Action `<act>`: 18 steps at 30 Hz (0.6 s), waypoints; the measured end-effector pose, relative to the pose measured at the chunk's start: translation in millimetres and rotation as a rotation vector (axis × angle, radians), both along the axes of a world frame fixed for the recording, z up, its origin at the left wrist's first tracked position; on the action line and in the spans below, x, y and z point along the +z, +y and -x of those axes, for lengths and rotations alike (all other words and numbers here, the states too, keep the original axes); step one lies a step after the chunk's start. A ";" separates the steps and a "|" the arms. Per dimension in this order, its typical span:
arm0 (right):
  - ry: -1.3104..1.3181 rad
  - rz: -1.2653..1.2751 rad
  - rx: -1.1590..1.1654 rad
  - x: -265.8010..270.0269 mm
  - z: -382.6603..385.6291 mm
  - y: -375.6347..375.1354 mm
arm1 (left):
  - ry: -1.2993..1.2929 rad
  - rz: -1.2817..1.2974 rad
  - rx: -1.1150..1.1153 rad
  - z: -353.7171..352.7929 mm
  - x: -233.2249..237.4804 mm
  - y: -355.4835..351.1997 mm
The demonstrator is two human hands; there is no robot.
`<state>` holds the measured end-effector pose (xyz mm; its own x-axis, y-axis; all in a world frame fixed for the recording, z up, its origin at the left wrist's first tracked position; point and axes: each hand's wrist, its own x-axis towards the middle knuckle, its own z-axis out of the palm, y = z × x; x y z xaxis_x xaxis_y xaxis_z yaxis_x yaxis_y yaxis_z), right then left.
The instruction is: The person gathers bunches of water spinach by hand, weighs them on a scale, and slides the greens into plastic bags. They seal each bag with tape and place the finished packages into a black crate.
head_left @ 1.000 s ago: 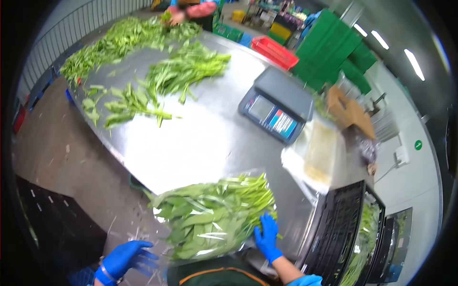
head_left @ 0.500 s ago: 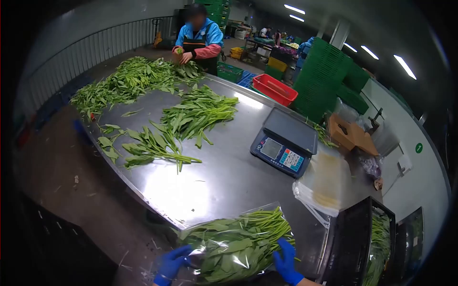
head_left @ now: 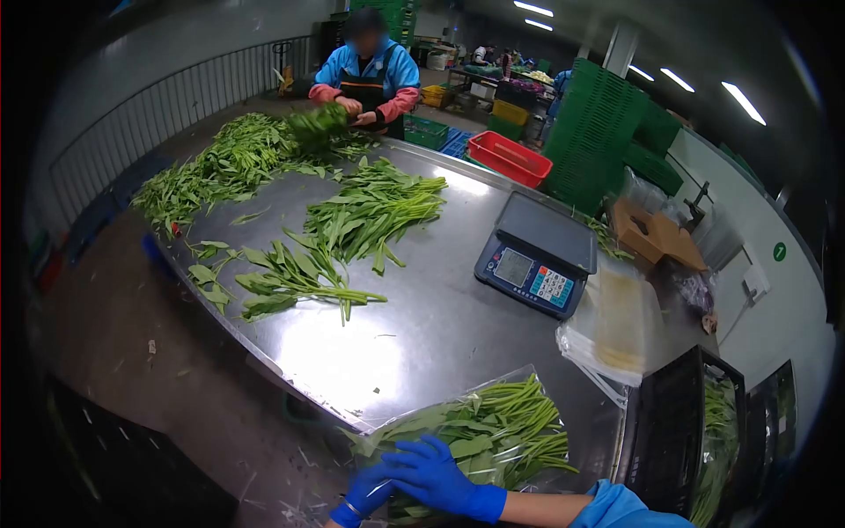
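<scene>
A clear plastic bag of leafy green stems (head_left: 493, 431) lies on the near edge of the metal table, its stems pointing right. My right hand (head_left: 431, 475), in a blue glove, reaches across the bag's leafy left part, fingers apart and laid on the plastic. Beside and partly beneath it is my left hand (head_left: 363, 495), also blue-gloved, at the bag's left end; its fingers are mostly hidden. Beyond the bag, loose bunches of greens (head_left: 308, 282) rest on the table (head_left: 440, 326).
A scale (head_left: 535, 264) and a stack of plastic bags (head_left: 607, 330) are at the right. Black crates (head_left: 669, 440) stand at lower right. Across the table a co-worker (head_left: 365, 75) holds greens by a large leafy pile (head_left: 229, 158). A red crate (head_left: 509, 158) sits behind the table.
My right hand has moved left from the stem side across the bag to my left hand, which has shifted right. The co-worker's bunch has swung outward. The camera view has shifted slightly.
</scene>
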<state>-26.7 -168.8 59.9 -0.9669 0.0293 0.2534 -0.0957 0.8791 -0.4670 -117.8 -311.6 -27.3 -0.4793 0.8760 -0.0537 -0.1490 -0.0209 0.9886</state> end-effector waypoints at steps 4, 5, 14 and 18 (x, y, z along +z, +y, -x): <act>0.050 0.085 -0.061 10.5 -1.2 -5.0 | 0.678 -0.001 -0.253 1.9 -64.9 22.6; 0.063 0.124 -0.069 14.9 -0.4 -5.2 | 0.809 -0.102 -0.275 -4.6 -103.0 26.1; 0.191 0.156 -0.211 35.1 -9.3 -21.8 | 0.848 -0.189 -0.540 -16.2 -9.6 132.8; 0.231 0.143 -0.229 32.2 -13.4 -23.4 | 0.906 -0.173 -0.507 -23.6 20.7 161.9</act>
